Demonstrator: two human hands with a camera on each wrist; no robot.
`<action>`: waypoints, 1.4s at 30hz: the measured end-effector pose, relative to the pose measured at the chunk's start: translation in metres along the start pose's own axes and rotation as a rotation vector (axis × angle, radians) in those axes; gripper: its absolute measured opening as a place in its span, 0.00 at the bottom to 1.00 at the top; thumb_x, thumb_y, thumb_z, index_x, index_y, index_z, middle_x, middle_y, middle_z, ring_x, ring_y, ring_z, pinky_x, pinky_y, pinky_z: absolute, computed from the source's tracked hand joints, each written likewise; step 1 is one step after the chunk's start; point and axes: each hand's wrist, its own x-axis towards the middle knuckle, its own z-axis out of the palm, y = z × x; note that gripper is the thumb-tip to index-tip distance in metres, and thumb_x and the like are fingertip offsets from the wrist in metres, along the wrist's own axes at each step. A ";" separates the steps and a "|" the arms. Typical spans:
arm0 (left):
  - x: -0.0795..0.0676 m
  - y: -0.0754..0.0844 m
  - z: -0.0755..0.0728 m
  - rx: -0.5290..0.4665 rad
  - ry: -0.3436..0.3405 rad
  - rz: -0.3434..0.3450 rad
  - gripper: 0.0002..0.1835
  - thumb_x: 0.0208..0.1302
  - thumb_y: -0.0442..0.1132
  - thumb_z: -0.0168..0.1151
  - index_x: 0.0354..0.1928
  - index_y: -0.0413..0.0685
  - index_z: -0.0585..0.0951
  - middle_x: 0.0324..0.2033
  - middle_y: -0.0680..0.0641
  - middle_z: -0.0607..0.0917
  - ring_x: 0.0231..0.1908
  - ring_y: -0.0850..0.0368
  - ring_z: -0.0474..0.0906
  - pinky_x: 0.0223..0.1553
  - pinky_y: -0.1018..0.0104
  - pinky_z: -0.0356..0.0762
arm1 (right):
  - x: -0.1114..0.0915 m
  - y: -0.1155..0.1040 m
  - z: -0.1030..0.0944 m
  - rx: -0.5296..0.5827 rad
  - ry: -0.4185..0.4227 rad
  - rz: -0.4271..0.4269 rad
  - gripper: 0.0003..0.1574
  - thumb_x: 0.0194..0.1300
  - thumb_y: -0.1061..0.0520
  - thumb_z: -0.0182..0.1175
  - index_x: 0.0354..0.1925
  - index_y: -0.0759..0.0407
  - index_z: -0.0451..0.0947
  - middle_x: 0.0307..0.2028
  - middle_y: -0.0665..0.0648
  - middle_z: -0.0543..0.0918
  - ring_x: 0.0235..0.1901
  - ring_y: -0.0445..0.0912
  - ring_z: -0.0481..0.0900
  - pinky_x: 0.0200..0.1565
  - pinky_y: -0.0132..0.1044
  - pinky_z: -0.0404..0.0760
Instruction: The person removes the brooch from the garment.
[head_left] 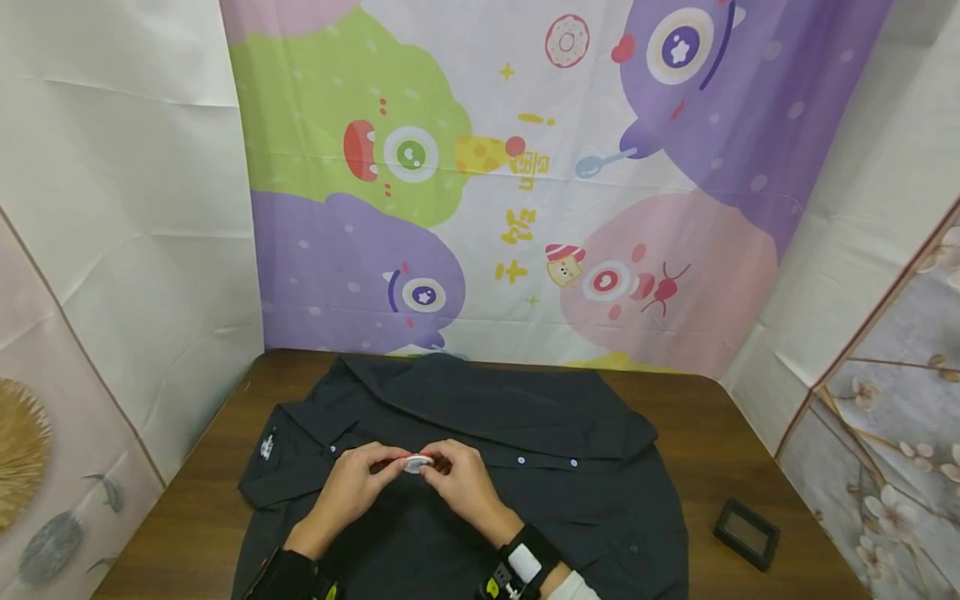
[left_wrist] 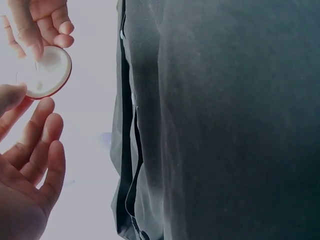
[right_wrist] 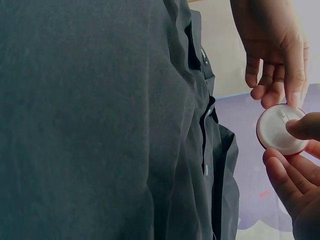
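Both hands hold a round pin-back badge [head_left: 418, 463] between them, above a dark button-up shirt [head_left: 600, 517] spread on the table. My left hand [head_left: 354, 485] pinches the badge's left edge between thumb and fingers. At the opposite edge, my right hand [head_left: 467, 487] pinches it in the same manner. In the right wrist view the badge [right_wrist: 277, 134] shows its whitish back, a thin pin and a red rim. The right thumb lies on that back. Small pale buttons [head_left: 521, 460] run along the shirt's front.
A small black rectangular frame or box [head_left: 746, 534] lies on the brown wooden table [head_left: 757, 450], right of the shirt. A cartoon-printed cloth [head_left: 510, 317] hangs behind the table's far edge. Pale panels [head_left: 150, 208] stand at both sides.
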 end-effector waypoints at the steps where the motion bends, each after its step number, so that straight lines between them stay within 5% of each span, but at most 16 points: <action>1: 0.000 0.000 0.000 0.003 0.006 0.005 0.05 0.54 0.46 0.64 0.33 0.65 0.84 0.27 0.64 0.82 0.28 0.72 0.75 0.30 0.76 0.72 | 0.000 0.000 0.001 0.001 0.001 0.004 0.08 0.50 0.61 0.66 0.32 0.55 0.80 0.26 0.50 0.80 0.23 0.31 0.73 0.26 0.21 0.74; 32: 0.000 0.004 -0.003 0.055 0.086 0.115 0.05 0.51 0.42 0.66 0.32 0.60 0.85 0.24 0.63 0.82 0.26 0.71 0.76 0.29 0.75 0.73 | 0.000 -0.002 0.007 -0.070 0.138 -0.107 0.06 0.49 0.62 0.65 0.29 0.54 0.79 0.22 0.49 0.76 0.20 0.35 0.71 0.24 0.17 0.69; 42: 0.000 0.007 -0.004 0.088 0.075 0.105 0.05 0.51 0.43 0.66 0.32 0.61 0.85 0.24 0.62 0.82 0.27 0.69 0.77 0.30 0.74 0.73 | 0.000 -0.003 0.009 -0.129 0.192 -0.137 0.06 0.48 0.62 0.65 0.28 0.54 0.79 0.22 0.48 0.75 0.21 0.34 0.70 0.25 0.16 0.67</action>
